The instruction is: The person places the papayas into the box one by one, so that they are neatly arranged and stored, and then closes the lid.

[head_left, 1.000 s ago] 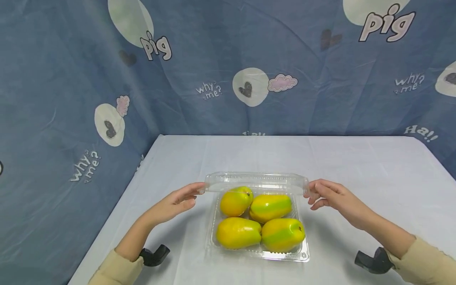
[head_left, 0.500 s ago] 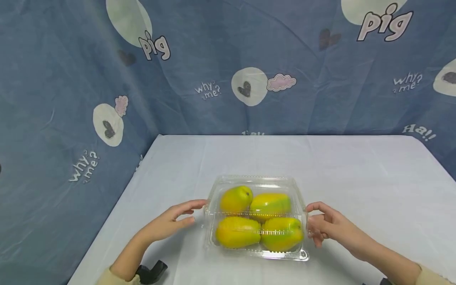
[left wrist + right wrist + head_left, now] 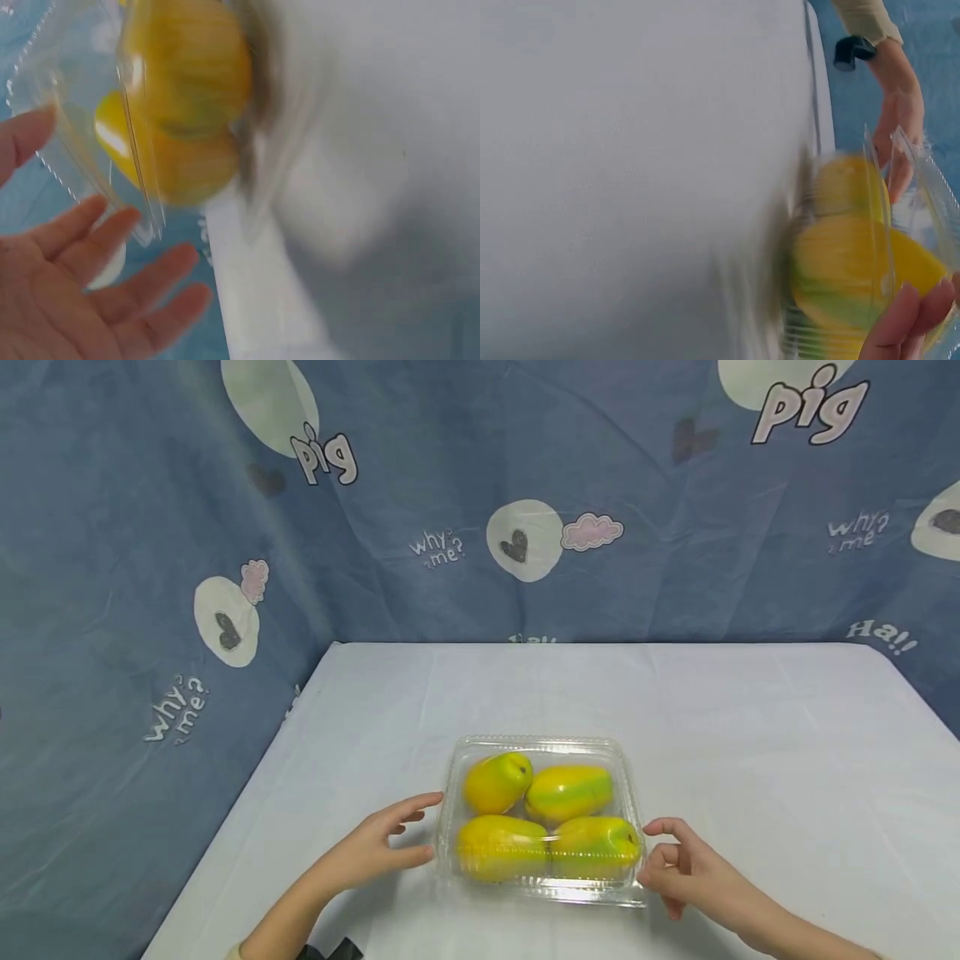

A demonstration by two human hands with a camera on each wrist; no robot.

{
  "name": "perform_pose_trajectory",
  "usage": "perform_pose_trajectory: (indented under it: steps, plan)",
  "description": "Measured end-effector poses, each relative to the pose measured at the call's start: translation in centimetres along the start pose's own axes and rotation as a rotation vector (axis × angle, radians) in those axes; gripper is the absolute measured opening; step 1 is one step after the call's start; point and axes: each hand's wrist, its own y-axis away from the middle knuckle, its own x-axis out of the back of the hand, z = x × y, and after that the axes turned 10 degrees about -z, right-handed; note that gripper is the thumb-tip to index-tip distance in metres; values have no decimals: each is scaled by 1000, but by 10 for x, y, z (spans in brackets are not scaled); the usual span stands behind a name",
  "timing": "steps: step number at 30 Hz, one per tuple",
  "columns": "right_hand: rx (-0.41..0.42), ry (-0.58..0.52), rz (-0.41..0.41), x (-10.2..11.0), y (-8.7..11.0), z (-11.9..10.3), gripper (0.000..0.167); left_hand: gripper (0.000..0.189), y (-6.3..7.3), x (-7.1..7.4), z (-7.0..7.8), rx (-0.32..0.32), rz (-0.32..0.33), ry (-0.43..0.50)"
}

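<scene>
Several yellow-green papayas (image 3: 498, 783) lie in a clear plastic clamshell box (image 3: 551, 893) on the table. Its hinged lid (image 3: 540, 745) is lowered over them, and both wrist views show it still tilted up from the base. At the left side of the lid, my left hand (image 3: 386, 842) touches the edge with nearly straight, spread fingers; its palm shows in the left wrist view. My right hand (image 3: 693, 872) pinches the lid's right edge near the front corner, with thumb and bent index finger.
A white cloth covers the table (image 3: 765, 735). Behind and to the left hangs a blue printed curtain (image 3: 375, 568). A black wrist mount (image 3: 853, 52) sits on the left forearm.
The lid has swung from upright at the back, forward and down over the papayas. Both hands have moved with it toward the front of the box.
</scene>
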Motion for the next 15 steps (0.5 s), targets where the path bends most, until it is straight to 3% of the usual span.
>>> perform_pose_trajectory:
  steps: [10, 15]
  plan:
    - [-28, -42, 6, 1, -1, 5, 49, 81, -2, -10, 8, 107, 12, 126]
    - [-144, -97, -13, 4, -4, 11, 56, 72, -1, -10, 7, 135, -107, 247]
